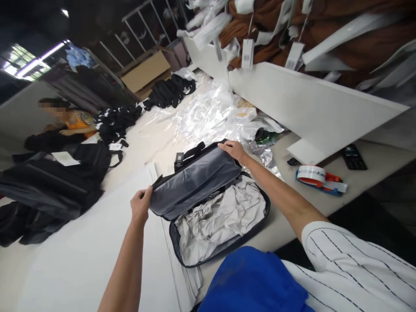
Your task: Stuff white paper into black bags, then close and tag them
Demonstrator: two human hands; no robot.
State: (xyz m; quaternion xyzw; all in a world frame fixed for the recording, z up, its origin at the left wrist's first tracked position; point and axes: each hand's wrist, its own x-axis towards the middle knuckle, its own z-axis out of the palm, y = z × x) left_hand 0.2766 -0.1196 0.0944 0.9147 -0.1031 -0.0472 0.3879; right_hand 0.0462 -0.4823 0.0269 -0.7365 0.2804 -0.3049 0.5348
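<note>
A dark grey zippered bag (pixel 195 184) lies open on the table in front of me, its lid flap lifted to show a smooth grey lining. Crumpled whitish paper (pixel 224 216) fills the lower half. My left hand (pixel 141 204) pinches the flap's left corner. At the far right corner of the same flap, my right hand (pixel 233 150) grips the edge between thumb and fingers. A small black tag (pixel 178 160) and a black strap (pixel 194 150) show just behind the flap.
A stack of white paper sheets (pixel 97 251) lies left of the bag. To the right are a tape dispenser (pixel 320 178) and a black phone (pixel 354 157). Clear plastic wrapping (pixel 208 108) covers the table behind. Black bags (pixel 58 182) pile up at left, near a seated person (pixel 76 121).
</note>
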